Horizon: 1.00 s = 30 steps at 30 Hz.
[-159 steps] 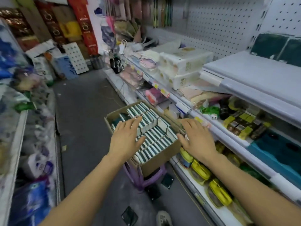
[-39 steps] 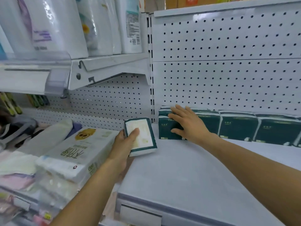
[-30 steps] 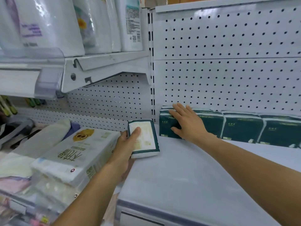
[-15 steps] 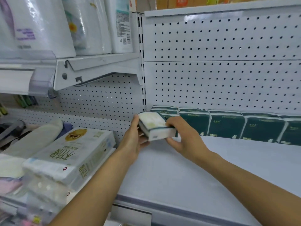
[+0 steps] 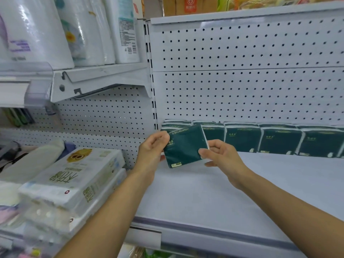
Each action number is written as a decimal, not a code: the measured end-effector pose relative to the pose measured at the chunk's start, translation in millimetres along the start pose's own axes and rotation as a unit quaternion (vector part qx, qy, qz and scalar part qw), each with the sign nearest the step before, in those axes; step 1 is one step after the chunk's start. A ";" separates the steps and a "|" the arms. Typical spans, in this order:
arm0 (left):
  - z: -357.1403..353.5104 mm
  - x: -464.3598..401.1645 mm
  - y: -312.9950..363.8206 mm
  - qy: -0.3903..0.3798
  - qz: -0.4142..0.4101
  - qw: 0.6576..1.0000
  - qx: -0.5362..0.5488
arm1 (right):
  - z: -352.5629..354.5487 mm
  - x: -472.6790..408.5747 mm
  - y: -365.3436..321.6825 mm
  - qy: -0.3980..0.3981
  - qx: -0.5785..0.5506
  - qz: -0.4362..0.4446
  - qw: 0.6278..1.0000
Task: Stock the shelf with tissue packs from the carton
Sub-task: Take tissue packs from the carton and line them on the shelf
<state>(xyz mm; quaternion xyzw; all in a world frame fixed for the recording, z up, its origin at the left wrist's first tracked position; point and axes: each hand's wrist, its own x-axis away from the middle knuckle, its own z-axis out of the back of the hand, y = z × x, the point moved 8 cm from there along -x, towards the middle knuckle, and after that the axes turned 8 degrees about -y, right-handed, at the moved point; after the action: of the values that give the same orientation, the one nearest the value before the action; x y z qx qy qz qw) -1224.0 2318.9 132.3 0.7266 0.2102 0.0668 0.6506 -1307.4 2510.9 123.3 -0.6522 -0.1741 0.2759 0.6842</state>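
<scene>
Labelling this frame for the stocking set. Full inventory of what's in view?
held tissue pack: 1, dark green, tilted, above shelf, in front of row's left end
row of tissue packs: at least 5 visible, dark green, upright against pegboard
shelf: 1, white, under the row
pegboard: white, behind the row
boxed tissue bundles: white, stacked, lower left
paper rolls: white, upper left shelf
left hand: grips pack's left edge
right hand: pinches pack's right edge

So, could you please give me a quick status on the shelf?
Left hand and right hand both grip one tissue pack, tilted. Row of packs stands behind. Shelf in front bare.
</scene>
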 end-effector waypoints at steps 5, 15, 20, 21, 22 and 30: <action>-25.9 0.7 -27.8 -0.072 0.032 0.992 -0.098 | 22.1 12.4 10.4 0.002 0.144 0.000 0.990; -8.1 -66.0 -24.2 0.013 -0.054 0.897 -0.438 | 82.2 -11.1 23.8 0.136 0.238 0.028 0.961; -7.1 -83.5 -42.7 0.021 -0.043 0.915 -0.400 | 83.8 -35.2 32.5 0.192 0.265 0.012 0.945; -7.2 -84.7 -43.5 0.025 -0.046 0.918 -0.392 | 84.5 -37.0 33.0 0.205 0.272 0.005 0.940; -7.2 -85.7 -43.7 0.027 -0.049 0.920 -0.387 | 84.8 -37.6 33.0 0.217 0.278 -0.005 0.936; -1.2 -90.4 -47.4 0.039 -0.064 0.925 -0.372 | 76.8 -40.6 31.4 0.255 0.343 -0.032 0.904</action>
<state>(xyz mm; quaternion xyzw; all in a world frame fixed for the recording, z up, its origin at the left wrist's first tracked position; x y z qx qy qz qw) -1316.4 2287.6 102.2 0.4141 0.2415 0.1270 0.8684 -1390.1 2547.4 104.0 -0.4196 0.0904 0.1211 0.8950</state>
